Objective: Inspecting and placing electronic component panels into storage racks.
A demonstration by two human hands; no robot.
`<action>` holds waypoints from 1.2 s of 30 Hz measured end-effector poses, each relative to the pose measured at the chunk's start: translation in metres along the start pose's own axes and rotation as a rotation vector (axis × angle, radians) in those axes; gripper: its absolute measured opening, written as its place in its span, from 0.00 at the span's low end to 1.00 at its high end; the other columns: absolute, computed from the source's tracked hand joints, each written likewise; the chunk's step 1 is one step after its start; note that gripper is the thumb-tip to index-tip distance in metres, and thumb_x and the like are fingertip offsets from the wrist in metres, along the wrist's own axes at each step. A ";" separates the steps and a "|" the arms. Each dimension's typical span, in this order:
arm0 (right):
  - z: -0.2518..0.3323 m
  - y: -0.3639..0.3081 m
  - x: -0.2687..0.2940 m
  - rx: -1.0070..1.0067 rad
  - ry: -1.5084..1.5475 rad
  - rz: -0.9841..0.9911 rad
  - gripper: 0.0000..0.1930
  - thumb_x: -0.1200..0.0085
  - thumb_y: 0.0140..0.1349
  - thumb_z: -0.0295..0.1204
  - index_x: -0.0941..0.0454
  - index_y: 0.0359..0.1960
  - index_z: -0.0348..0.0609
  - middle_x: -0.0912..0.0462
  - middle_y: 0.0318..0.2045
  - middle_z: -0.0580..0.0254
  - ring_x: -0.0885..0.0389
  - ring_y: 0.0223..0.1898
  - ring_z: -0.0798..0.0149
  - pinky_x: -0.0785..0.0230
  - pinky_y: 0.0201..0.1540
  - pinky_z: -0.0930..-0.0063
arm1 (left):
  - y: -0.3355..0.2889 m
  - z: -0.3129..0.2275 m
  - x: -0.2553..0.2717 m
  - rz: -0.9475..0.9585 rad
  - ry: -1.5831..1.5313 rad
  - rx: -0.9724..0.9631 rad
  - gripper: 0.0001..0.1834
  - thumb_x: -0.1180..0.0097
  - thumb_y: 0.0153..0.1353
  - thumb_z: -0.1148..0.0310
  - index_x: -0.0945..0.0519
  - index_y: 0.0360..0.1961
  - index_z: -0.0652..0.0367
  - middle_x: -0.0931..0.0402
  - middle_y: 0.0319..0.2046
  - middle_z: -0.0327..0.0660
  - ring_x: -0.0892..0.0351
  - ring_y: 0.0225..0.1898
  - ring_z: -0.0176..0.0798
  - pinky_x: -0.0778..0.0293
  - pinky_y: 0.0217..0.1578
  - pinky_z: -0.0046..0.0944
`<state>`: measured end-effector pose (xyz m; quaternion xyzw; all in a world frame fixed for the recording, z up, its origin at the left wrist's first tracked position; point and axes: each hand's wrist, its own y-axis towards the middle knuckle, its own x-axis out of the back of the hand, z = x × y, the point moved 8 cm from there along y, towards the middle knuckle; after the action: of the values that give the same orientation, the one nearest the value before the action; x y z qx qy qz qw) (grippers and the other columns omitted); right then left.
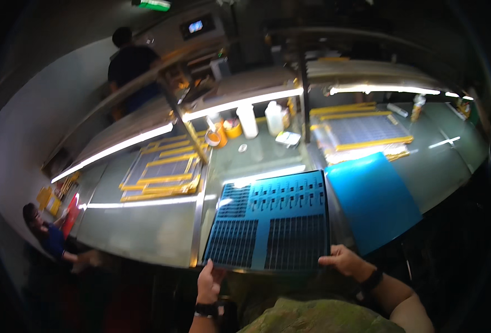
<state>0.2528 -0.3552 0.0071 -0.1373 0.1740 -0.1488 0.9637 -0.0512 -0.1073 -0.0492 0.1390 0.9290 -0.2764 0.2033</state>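
L hand [209, 284] grips near-left corner of blue slotted tray [270, 222], fingers curled over the edge, pinching it. R hand [345, 260] grips near-right edge, fingers pressed together on the rim. Tray lies flat on bench [145, 227], extending away from both sets of fingers. Blue sheet [370, 197] just right of R fingers, beside tray. White bottles [259, 119] and yellow-framed racks [165, 172] well beyond fingers.

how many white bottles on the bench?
2. Both stand at the back of the bench, side by side: a taller white bottle and a squatter white bottle to its right. Others may be hidden behind the shelf post.
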 end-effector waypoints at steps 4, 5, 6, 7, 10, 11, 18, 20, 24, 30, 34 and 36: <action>0.039 -0.037 0.035 0.239 0.062 -0.184 0.14 0.44 0.57 0.19 0.24 0.45 0.29 0.19 0.42 0.60 0.22 0.41 0.68 0.30 0.46 0.75 | -0.016 -0.042 -0.073 0.345 -0.019 -0.159 0.14 0.54 0.67 0.59 0.23 0.43 0.57 0.20 0.37 0.40 0.21 0.40 0.42 0.26 0.46 0.51; 0.054 -0.046 0.042 0.261 0.249 -0.125 0.18 0.44 0.56 0.18 0.26 0.50 0.32 0.21 0.46 0.60 0.23 0.46 0.65 0.31 0.51 0.71 | -0.028 -0.061 -0.108 0.450 0.022 -0.238 0.14 0.53 0.67 0.58 0.23 0.44 0.56 0.20 0.39 0.41 0.21 0.42 0.45 0.26 0.46 0.52; 0.085 -0.055 0.043 0.386 0.277 -0.111 0.17 0.46 0.57 0.19 0.27 0.50 0.33 0.21 0.47 0.59 0.23 0.48 0.62 0.30 0.51 0.69 | -0.041 -0.075 -0.145 0.697 0.007 -0.291 0.20 0.53 0.66 0.55 0.26 0.52 0.56 0.23 0.47 0.47 0.23 0.49 0.50 0.27 0.48 0.52; 0.119 -0.067 0.043 0.512 0.300 -0.108 0.17 0.47 0.58 0.19 0.27 0.51 0.33 0.22 0.47 0.58 0.24 0.50 0.60 0.29 0.52 0.67 | -0.062 -0.088 -0.195 0.915 0.050 -0.322 0.26 0.53 0.65 0.53 0.33 0.60 0.56 0.27 0.52 0.50 0.27 0.54 0.54 0.29 0.51 0.50; 0.213 -0.086 0.060 0.784 -0.324 -0.363 0.17 0.50 0.62 0.23 0.30 0.52 0.32 0.24 0.49 0.54 0.24 0.51 0.56 0.27 0.51 0.63 | -0.060 -0.082 -0.259 1.030 0.588 -0.392 0.31 0.56 0.66 0.50 0.42 0.66 0.53 0.31 0.57 0.52 0.30 0.56 0.57 0.33 0.55 0.49; 0.221 -0.065 0.085 0.717 0.409 -0.185 0.18 0.50 0.62 0.24 0.32 0.53 0.32 0.24 0.49 0.52 0.24 0.51 0.55 0.27 0.51 0.62 | -0.050 -0.072 -0.266 1.050 0.584 -0.400 0.31 0.56 0.66 0.50 0.42 0.66 0.53 0.31 0.57 0.52 0.30 0.56 0.57 0.33 0.55 0.49; 0.459 0.046 0.184 0.990 0.403 -0.219 0.13 0.55 0.65 0.24 0.34 0.49 0.29 0.25 0.46 0.49 0.24 0.48 0.56 0.25 0.50 0.66 | -0.007 0.027 -0.173 0.783 1.916 -0.737 0.49 0.33 0.44 0.53 0.44 0.66 0.50 0.51 0.66 0.49 0.54 0.67 0.54 0.47 0.57 0.69; 0.505 0.083 0.216 0.999 0.402 -0.220 0.12 0.56 0.65 0.23 0.33 0.48 0.29 0.24 0.45 0.47 0.23 0.47 0.57 0.24 0.48 0.68 | 0.001 0.039 -0.156 0.728 1.888 -0.821 0.56 0.30 0.38 0.56 0.48 0.68 0.47 0.59 0.70 0.44 0.63 0.70 0.54 0.55 0.60 0.73; 0.545 0.118 0.249 0.825 0.171 -0.540 0.12 0.58 0.68 0.33 0.31 0.45 0.37 0.19 0.41 0.50 0.19 0.41 0.61 0.22 0.43 0.70 | 0.009 0.058 -0.135 0.599 1.960 -0.977 0.52 0.34 0.41 0.60 0.47 0.68 0.45 0.58 0.70 0.42 0.62 0.70 0.53 0.58 0.61 0.71; 0.513 0.120 0.267 0.590 -0.551 -0.678 0.19 0.57 0.67 0.44 0.27 0.34 0.39 0.17 0.31 0.49 0.17 0.33 0.58 0.23 0.31 0.67 | 0.000 0.048 -0.145 0.653 1.983 -0.700 0.42 0.46 0.49 0.69 0.45 0.68 0.45 0.56 0.70 0.42 0.61 0.70 0.53 0.62 0.62 0.70; 0.367 0.061 0.354 -0.201 -1.794 -0.818 0.22 0.49 0.57 0.48 0.19 0.38 0.39 0.18 0.35 0.48 0.20 0.41 0.50 0.29 0.46 0.58 | -0.011 0.042 -0.162 0.623 1.949 -0.834 0.42 0.52 0.47 0.78 0.45 0.68 0.47 0.56 0.70 0.43 0.61 0.70 0.54 0.63 0.62 0.69; 0.270 -0.009 0.389 -0.434 -1.846 -0.958 0.25 0.47 0.56 0.54 0.18 0.39 0.44 0.18 0.41 0.54 0.20 0.45 0.56 0.29 0.45 0.59 | -0.015 0.038 -0.165 0.599 1.938 -0.808 0.42 0.50 0.47 0.77 0.45 0.67 0.49 0.55 0.69 0.44 0.61 0.70 0.54 0.63 0.62 0.69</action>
<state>0.7006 -0.4358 0.1393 -0.4204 -0.6742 -0.3168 0.5181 0.0994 -0.1650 0.0033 0.4410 0.6451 0.3368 -0.5252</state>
